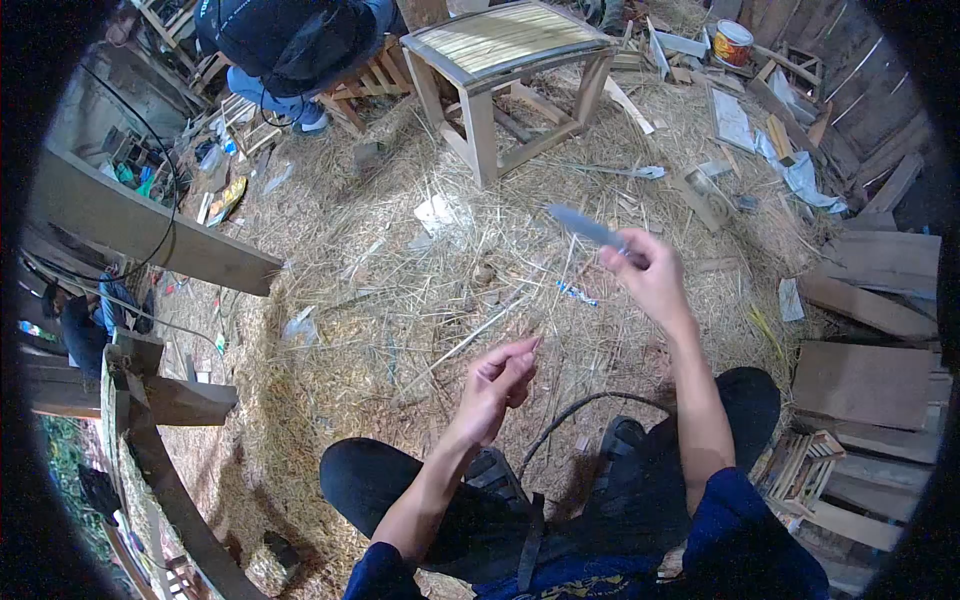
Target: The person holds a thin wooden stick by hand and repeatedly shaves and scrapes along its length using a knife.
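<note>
My right hand (648, 277) is closed round the handle end of a flat grey blade-like tool (588, 225), which points up and to the left above the straw-covered floor. Lower and to the left, my left hand (497, 385) has its thumb and fingers pinched together; a thin tip shows at the fingertips, too small to name. The two hands are apart, both in front of my bent knees. A blue and white scrap (577, 292) lies on the floor between and beyond them.
A wooden stool (482, 135) with a slatted top stands ahead. Another person (290, 45) is at the upper left. Wooden beams (150, 220) cross the left side. Boards (862, 384) lie at the right, with a bucket (732, 44) at the back right.
</note>
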